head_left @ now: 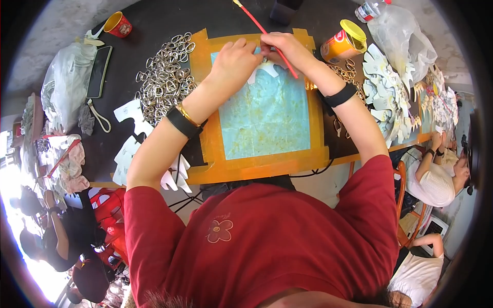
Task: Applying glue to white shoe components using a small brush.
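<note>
Head view | left hand (233, 61) fingers pinching white die-cut paper piece (267, 69) on pale blue work mat (267, 115) | right hand (286, 47) grips thin red-handled brush (267, 35), long axis slanting away-left, over same piece | heap of metal D-rings (164, 77) left, yellow-lidded orange glue tin (343, 42) right | mat's near half open on dark surface (154, 25).

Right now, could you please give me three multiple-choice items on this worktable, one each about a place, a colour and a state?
1. Where does the pile of metal rings lie?
A. left of the blue mat
B. on the mat
C. right of the yellow tin

2. What colour is the brush handle?
A. green
B. red
C. black

3. How does the yellow tin stand?
A. upright and sealed
B. upside down
C. tipped, lid end showing

Answers: 1 A, the rings spread beside the mat's left border. 2 B, the right hand holds a red stick. 3 C, the tin leans with its yellow lid facing up and sideways.
</note>
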Action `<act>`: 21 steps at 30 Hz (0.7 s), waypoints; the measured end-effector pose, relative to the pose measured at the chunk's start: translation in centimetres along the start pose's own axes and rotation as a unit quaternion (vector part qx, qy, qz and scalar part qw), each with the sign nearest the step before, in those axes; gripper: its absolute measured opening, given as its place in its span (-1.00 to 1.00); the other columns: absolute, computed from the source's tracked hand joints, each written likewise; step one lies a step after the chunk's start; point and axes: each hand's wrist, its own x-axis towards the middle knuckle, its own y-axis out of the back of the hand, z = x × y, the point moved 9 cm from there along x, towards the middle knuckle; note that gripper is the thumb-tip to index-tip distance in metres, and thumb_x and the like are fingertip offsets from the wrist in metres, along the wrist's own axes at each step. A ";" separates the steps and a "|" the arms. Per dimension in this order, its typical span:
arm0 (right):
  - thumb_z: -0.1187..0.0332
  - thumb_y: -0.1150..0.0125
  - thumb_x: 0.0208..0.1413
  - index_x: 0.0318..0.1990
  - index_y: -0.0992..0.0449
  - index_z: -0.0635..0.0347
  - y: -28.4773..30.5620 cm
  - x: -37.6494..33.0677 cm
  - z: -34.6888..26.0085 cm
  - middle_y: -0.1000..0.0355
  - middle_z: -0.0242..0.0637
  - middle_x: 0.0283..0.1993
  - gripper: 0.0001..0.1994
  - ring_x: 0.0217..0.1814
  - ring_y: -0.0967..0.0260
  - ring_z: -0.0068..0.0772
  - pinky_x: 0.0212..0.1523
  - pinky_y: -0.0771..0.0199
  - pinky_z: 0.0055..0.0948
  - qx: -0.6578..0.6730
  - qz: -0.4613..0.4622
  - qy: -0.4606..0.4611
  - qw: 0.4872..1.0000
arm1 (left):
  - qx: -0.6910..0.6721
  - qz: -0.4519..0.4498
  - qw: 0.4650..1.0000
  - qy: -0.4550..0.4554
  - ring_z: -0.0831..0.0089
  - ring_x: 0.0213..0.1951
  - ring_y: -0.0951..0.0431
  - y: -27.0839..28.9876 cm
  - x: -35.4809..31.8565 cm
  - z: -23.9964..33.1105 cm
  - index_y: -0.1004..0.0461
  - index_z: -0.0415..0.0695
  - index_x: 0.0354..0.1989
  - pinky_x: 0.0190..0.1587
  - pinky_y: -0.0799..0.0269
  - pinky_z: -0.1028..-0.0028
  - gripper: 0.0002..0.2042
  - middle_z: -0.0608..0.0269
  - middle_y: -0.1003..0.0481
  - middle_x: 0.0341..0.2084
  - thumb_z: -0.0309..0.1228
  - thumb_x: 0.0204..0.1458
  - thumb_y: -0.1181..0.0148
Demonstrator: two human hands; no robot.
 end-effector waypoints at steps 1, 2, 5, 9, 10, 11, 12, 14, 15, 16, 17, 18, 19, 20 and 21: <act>0.14 0.06 0.22 -0.46 -0.40 0.35 -0.1 -0.1 0.0 -0.39 -0.19 -0.45 -0.60 -0.35 -0.36 -0.38 -0.22 -0.33 -0.41 0.006 -0.005 -0.006 1.000 | -0.013 -0.009 1.000 0.005 0.36 -0.16 -0.45 -0.2 -0.1 -0.1 -0.60 -0.03 -0.29 -0.15 -0.40 0.35 -0.83 0.32 -0.46 -0.33 -0.44 -0.06 -0.13; 0.14 0.05 0.21 -0.47 -0.41 0.35 -0.3 -0.1 0.1 -0.39 -0.19 -0.46 -0.60 -0.37 -0.36 -0.38 -0.24 -0.33 -0.43 0.013 -0.010 -0.011 1.000 | -0.025 -0.018 0.999 0.010 0.34 -0.15 -0.45 -0.3 -0.2 -0.2 -0.61 -0.02 -0.27 -0.15 -0.40 0.34 -0.81 0.31 -0.47 -0.34 -0.46 -0.07 -0.14; 0.27 -0.05 0.17 -0.40 -0.43 0.35 -0.7 -0.5 -1.8 -0.39 -0.21 -0.47 -0.73 -0.39 -0.36 -0.40 -0.29 -0.35 -0.45 -0.106 -0.016 0.109 0.988 | -0.099 -0.010 0.995 0.012 0.26 -0.16 -0.47 -0.2 -0.6 -0.9 -0.61 -0.03 -0.22 -0.12 -0.41 0.31 -0.77 0.25 -0.48 -0.33 -0.51 -0.07 -0.16; 0.58 -0.14 0.01 -0.28 -0.40 0.32 0.5 -1.6 -3.1 -0.41 -0.20 -0.44 -0.89 -0.37 -0.39 -0.41 -0.26 -0.43 -0.42 -0.088 0.025 0.126 0.988 | -0.109 0.034 0.992 0.053 0.17 -0.20 -0.49 3.0 -1.1 -3.6 -0.61 -0.08 -0.21 -0.14 -0.44 0.28 -0.77 0.18 -0.49 -0.32 -0.54 -0.07 -0.17; 0.53 -0.20 0.09 -0.20 -0.45 0.34 0.6 -1.8 -3.0 -0.41 -0.26 -0.38 -0.86 -0.30 -0.36 -0.48 -0.21 -0.39 -0.48 -0.098 0.014 0.114 0.989 | -0.116 0.062 0.990 0.055 0.15 -0.22 -0.51 4.8 -1.8 -4.5 -0.61 -0.11 -0.23 -0.16 -0.45 0.27 -0.80 0.16 -0.50 -0.33 -0.52 -0.05 -0.17; 0.47 -0.27 0.07 -0.24 -0.44 0.32 0.8 -2.0 -3.5 -0.40 -0.27 -0.39 -0.84 -0.32 -0.37 -0.42 -0.21 -0.38 -0.48 -0.125 0.022 0.133 0.983 | -0.123 0.090 0.987 0.058 0.13 -0.24 -0.52 6.5 -2.6 -5.3 -0.60 -0.14 -0.24 -0.18 -0.47 0.26 -0.82 0.14 -0.51 -0.34 -0.51 -0.04 -0.17; 0.47 -0.30 0.04 -0.29 -0.42 0.30 0.9 -2.4 -4.6 -0.42 -0.26 -0.38 -0.83 -0.32 -0.38 -0.37 -0.22 -0.39 -0.47 -0.160 0.016 0.139 0.977 | -0.104 0.089 0.989 0.059 0.11 -0.25 -0.54 7.9 -3.5 -6.0 -0.59 -0.18 -0.28 -0.21 -0.47 0.26 -0.85 0.12 -0.51 -0.37 -0.48 -0.02 -0.19; 0.46 -0.34 0.02 -0.33 -0.40 0.29 0.4 -3.2 -6.0 -0.43 -0.25 -0.37 -0.81 -0.32 -0.39 -0.33 -0.24 -0.40 -0.46 -0.187 0.006 0.148 0.971 | -0.114 0.037 0.987 0.107 0.11 -0.25 -0.53 9.0 -5.6 -7.2 -0.58 -0.19 -0.30 -0.22 -0.46 0.27 -0.87 0.12 -0.51 -0.36 -0.47 -0.02 -0.21; 0.48 -0.36 -0.01 -0.37 -0.35 0.27 0.4 -3.8 -7.1 -0.45 -0.24 -0.35 -0.78 -0.32 -0.39 -0.29 -0.25 -0.41 -0.44 -0.205 0.023 0.187 0.960 | -0.129 -0.006 0.981 0.146 0.11 -0.26 -0.53 8.9 -6.8 -7.8 -0.58 -0.19 -0.31 -0.22 -0.46 0.27 -0.87 0.12 -0.51 -0.36 -0.45 -0.02 -0.23; 0.50 -0.38 -0.03 -0.42 -0.31 0.25 0.3 -4.2 -8.1 -0.48 -0.24 -0.33 -0.74 -0.32 -0.40 -0.26 -0.26 -0.42 -0.42 -0.223 0.041 0.226 0.947 | -0.166 -0.057 0.968 0.179 0.11 -0.27 -0.53 8.0 -8.3 -8.2 -0.57 -0.20 -0.32 -0.21 -0.45 0.28 -0.86 0.12 -0.51 -0.37 -0.44 -0.05 -0.27; 0.50 -0.38 -0.03 -0.42 -0.31 0.25 0.0 -4.4 -8.4 -0.48 -0.24 -0.33 -0.74 -0.32 -0.40 -0.26 -0.26 -0.42 -0.42 -0.220 0.040 0.228 0.948 | -0.164 -0.058 0.968 0.182 0.11 -0.27 -0.53 7.9 -9.4 -8.1 -0.57 -0.20 -0.32 -0.21 -0.45 0.28 -0.86 0.12 -0.51 -0.37 -0.44 -0.05 -0.27; 0.50 -0.37 -0.02 -0.43 -0.30 0.25 0.1 -4.7 -9.1 -0.43 -0.22 -0.39 -0.74 -0.30 -0.43 -0.22 -0.29 -0.41 -0.38 -0.212 0.056 0.250 0.943 | -0.140 -0.082 0.970 0.179 0.12 -0.25 -0.53 7.5 -10.3 -7.5 -0.56 -0.19 -0.29 -0.19 -0.45 0.27 -0.84 0.13 -0.50 -0.36 -0.43 -0.06 -0.28; 0.49 -0.36 -0.01 -0.44 -0.29 0.24 0.3 -5.1 -9.6 -0.38 -0.20 -0.44 -0.73 -0.28 -0.46 -0.19 -0.31 -0.40 -0.33 -0.204 0.072 0.271 0.938 | -0.117 -0.105 0.972 0.174 0.12 -0.24 -0.53 7.1 -10.9 -7.1 -0.56 -0.17 -0.27 -0.18 -0.45 0.26 -0.82 0.15 -0.50 -0.34 -0.42 -0.07 -0.30; 0.49 -0.36 -0.01 -0.44 -0.29 0.24 0.3 -5.2 -9.7 -0.38 -0.20 -0.44 -0.73 -0.28 -0.46 -0.19 -0.31 -0.40 -0.33 -0.206 0.073 0.271 0.937 | -0.088 -0.119 0.972 0.185 0.13 -0.20 -0.53 6.8 -11.2 -6.9 -0.56 -0.16 -0.23 -0.14 -0.44 0.25 -0.77 0.15 -0.49 -0.30 -0.39 -0.08 -0.32; 0.50 -0.36 -0.02 -0.46 -0.26 0.24 0.4 -5.2 -9.8 -0.38 -0.21 -0.44 -0.71 -0.27 -0.46 -0.18 -0.31 -0.41 -0.33 -0.199 0.077 0.258 0.942 | -0.087 -0.117 0.972 0.184 0.13 -0.20 -0.53 6.6 -11.2 -6.8 -0.56 -0.16 -0.23 -0.14 -0.44 0.25 -0.77 0.15 -0.49 -0.30 -0.39 -0.08 -0.32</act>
